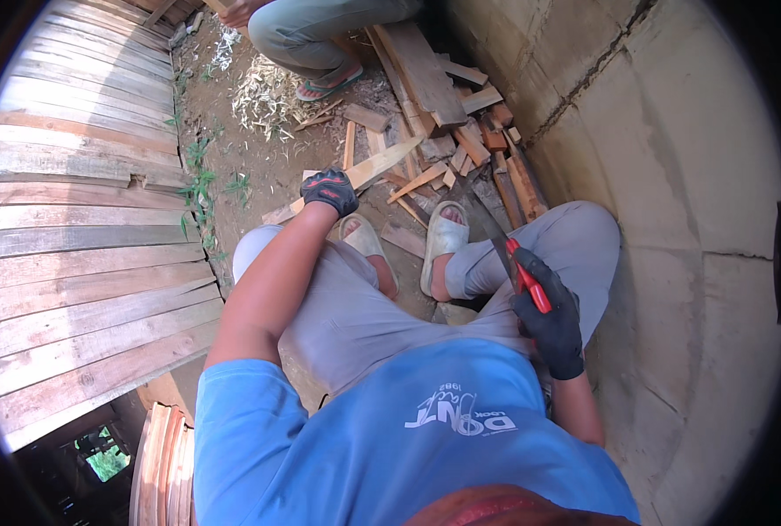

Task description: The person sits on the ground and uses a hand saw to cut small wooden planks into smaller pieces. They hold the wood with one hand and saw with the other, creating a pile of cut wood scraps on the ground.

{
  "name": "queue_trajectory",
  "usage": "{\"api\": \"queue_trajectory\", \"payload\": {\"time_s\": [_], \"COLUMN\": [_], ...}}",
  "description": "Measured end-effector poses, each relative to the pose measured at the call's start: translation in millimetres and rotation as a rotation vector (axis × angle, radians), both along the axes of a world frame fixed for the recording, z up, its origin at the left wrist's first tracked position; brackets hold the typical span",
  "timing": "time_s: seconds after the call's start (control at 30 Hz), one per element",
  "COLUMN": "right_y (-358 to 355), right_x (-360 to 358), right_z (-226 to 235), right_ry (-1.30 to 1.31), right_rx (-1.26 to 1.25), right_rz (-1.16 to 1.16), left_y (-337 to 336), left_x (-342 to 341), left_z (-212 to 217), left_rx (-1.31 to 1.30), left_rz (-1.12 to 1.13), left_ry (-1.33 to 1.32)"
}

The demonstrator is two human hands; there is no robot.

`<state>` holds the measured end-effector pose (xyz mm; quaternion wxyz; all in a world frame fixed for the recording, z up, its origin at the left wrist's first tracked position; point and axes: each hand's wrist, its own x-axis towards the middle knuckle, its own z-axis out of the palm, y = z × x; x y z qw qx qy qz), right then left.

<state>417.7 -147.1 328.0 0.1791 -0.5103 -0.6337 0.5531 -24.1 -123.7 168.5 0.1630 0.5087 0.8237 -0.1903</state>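
Observation:
My left hand (329, 191), in a black glove with red marks, is closed round a flat wooden board (381, 165). The board slants from beside my left knee up to the right, over the wood scraps. In my right hand (552, 324), also black-gloved, is a handsaw (494, 230) with a red handle. It is held over my right thigh, its dark blade pointing forward and left toward the offcuts. A gap separates the blade from the board.
Wood offcuts (474, 145) and a thick timber beam (417, 74) lie ahead by the concrete wall (653, 175). Another person's leg (298, 35) is at the far side, near pale shavings (272, 92). A plank wall (83, 202) runs along the left.

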Motion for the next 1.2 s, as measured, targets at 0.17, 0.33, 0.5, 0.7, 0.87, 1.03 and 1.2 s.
{"api": "queue_trajectory", "payload": {"time_s": [0.17, 0.33, 0.5, 0.7, 0.87, 1.03, 1.2], "right_y": [0, -4, 16, 71, 124, 139, 143], "right_x": [5, 2, 4, -69, -111, -156, -214], "right_z": [1, -8, -4, -63, -109, -138, -170], "right_ry": [-0.039, -0.127, -0.105, 0.073, 0.241, 0.282, 0.216], "right_rx": [0.060, 0.092, 0.225, 0.096, 0.013, -0.277, 0.373], "right_rz": [0.086, -0.028, 0.031, 0.107, 0.172, 0.139, 0.402], "left_y": [19, 24, 34, 42, 13, 2, 4], "left_x": [12, 10, 13, 16, 15, 14, 15], "left_z": [8, 0, 6, 17, 4, -6, -6], "left_rx": [-0.217, -0.282, -0.359, -0.435, -0.217, -0.198, -0.212], "left_rz": [-0.036, -0.039, 0.031, 0.049, 0.140, 0.066, 0.030], "left_ry": [-0.035, -0.066, -0.116, -0.139, -0.060, -0.079, -0.088]}}
